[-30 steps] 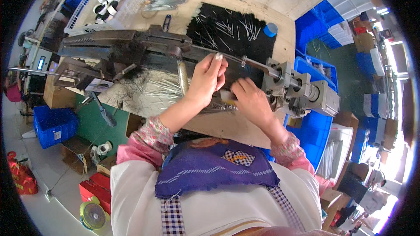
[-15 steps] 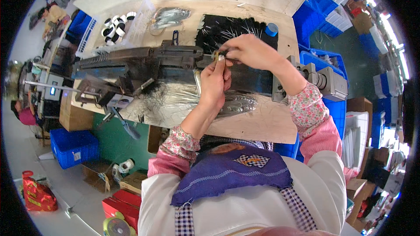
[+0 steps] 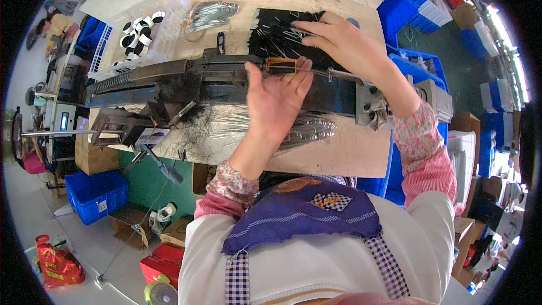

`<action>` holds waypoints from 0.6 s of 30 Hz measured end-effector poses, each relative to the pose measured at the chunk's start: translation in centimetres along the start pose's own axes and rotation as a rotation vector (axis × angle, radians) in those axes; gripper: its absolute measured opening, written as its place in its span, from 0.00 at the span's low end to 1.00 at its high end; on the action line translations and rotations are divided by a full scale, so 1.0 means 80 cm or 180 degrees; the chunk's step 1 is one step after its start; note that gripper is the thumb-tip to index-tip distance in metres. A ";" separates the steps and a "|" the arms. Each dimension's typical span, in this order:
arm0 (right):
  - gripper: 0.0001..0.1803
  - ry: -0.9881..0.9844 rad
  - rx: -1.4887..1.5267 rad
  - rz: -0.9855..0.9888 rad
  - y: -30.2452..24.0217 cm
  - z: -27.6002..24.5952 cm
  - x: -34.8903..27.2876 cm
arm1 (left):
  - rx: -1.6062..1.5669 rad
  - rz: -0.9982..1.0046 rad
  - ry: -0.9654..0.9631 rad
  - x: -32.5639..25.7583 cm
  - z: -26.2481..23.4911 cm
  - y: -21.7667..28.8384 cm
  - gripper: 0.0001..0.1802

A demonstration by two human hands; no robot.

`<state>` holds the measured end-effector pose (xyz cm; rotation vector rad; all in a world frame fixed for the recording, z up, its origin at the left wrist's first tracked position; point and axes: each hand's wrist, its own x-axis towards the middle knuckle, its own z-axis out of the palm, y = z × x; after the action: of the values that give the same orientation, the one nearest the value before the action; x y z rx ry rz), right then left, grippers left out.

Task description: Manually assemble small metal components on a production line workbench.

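Note:
My left hand (image 3: 278, 100) is open beside a long dark metal bench machine (image 3: 226, 73), palm up, with fingers spread and thumb raised. Next to its fingertips is a brass-coloured metal bracket (image 3: 280, 61) on the machine; whether they touch I cannot tell. A thin rod (image 3: 323, 72) runs from there toward the grey motor-like unit (image 3: 433, 100) on the right. My right hand (image 3: 353, 45) hovers with fingers stretched out over a black mat (image 3: 265, 29) strewn with dark bristles and thin pale wires (image 3: 289, 34). It partly hides the mat and a blue cap (image 3: 353, 22).
A clear plastic basket (image 3: 169, 29) of black-and-white rolls (image 3: 138, 36) stands at the back left, near a bag of metal wires (image 3: 212, 16). More wires (image 3: 310, 130) and loose dark bristles (image 3: 195, 121) lie in front of the machine. Blue crates (image 3: 418, 68) stand on the right.
My hands were together at the machine, pinching a small part. They have come apart and opened; the right moved up and right over the mat. The brass-coloured bracket now shows.

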<state>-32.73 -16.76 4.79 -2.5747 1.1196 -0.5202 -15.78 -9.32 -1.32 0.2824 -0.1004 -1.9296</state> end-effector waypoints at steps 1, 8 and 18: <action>0.19 0.0380 -0.0314 0.0173 -0.010 -0.002 -0.007 | -0.0046 0.0022 0.0009 -0.003 0.001 0.005 0.44; 0.16 0.1021 -0.0524 -0.0237 -0.052 0.035 -0.014 | -0.0043 0.0406 -0.0013 -0.016 0.002 -0.007 0.42; 0.03 0.0828 -0.0085 -0.0233 -0.041 0.032 0.002 | 0.0420 0.0685 0.0018 -0.025 0.002 -0.010 0.37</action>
<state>-29.44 -14.42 3.80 -2.6346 1.1201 -0.8845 -15.84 -7.22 -1.01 0.3504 -0.2455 -1.7110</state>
